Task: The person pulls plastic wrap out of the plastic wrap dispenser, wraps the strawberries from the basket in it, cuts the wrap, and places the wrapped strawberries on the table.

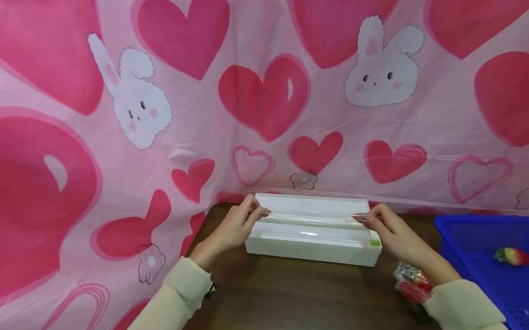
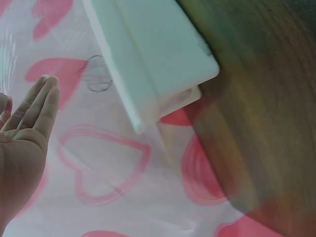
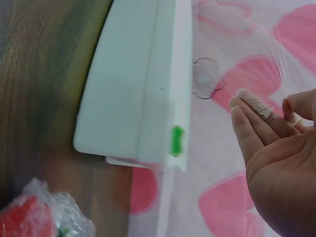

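Note:
A long white cling film dispenser (image 1: 312, 250) stands on the dark table close to the hanging cloth, its lid raised at the back. A small green tab (image 1: 375, 242) shows at its right end. Clear cling film (image 3: 279, 64) stretches above it between both hands. My left hand (image 1: 238, 219) pinches one corner of the film between thumb and index finger, over the dispenser's left end. At the right end, my right hand (image 1: 391, 234) pinches the other corner. In the right wrist view, its other fingers (image 3: 256, 123) lie extended, with wrinkled film across the fingertips.
A strawberry wrapped in clear film (image 1: 412, 285) lies on the table (image 1: 306, 311) beside my right forearm. To the right stands a blue plastic basket (image 1: 475, 254) with a red and yellow strawberry (image 1: 513, 256) inside. A pink cloth with hearts and rabbits (image 1: 263, 94) hangs behind.

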### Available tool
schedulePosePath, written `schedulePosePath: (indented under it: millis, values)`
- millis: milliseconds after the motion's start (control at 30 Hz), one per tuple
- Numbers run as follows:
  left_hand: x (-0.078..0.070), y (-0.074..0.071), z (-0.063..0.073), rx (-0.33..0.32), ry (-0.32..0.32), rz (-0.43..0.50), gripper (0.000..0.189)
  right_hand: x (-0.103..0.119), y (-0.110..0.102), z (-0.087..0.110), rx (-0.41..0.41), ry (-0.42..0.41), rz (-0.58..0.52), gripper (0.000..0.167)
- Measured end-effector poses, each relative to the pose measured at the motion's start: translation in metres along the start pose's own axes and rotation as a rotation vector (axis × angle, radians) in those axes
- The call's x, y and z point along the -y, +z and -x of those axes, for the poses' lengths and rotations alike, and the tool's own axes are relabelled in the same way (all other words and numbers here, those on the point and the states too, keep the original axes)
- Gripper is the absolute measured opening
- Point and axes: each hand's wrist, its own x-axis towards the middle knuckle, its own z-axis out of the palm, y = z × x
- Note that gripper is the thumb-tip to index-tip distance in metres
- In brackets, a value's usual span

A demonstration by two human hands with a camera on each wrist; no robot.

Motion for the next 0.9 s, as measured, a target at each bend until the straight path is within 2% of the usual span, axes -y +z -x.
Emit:
schedulePosePath:
  millis: [167, 300, 500, 733, 900]
  values:
    - [-0.016, -0.011, 0.007, -0.033, 0.026, -0.020, 0.009, 0.019, -0.008, 0.010, -0.049, -0.024, 0.113, 0.009]
    - [-0.030, -0.020, 0.015, -0.075, 0.037, -0.061, 0.008, 0.034, -0.011, 0.016, -0.064, -0.088, 0.135, 0.002]
    - [-0.049, -0.032, 0.027, -0.118, 0.070, -0.107, 0.008, 0.052, -0.016, 0.027, -0.085, -0.156, 0.189, 0.005]
    - [-0.067, -0.042, 0.044, -0.097, 0.071, -0.082, 0.009, 0.068, -0.016, 0.043, -0.088, -0.240, 0.160, 0.005]
    - [-0.081, -0.047, 0.055, -0.096, 0.075, -0.079, 0.008, 0.079, -0.016, 0.057, -0.121, -0.271, 0.206, 0.014]
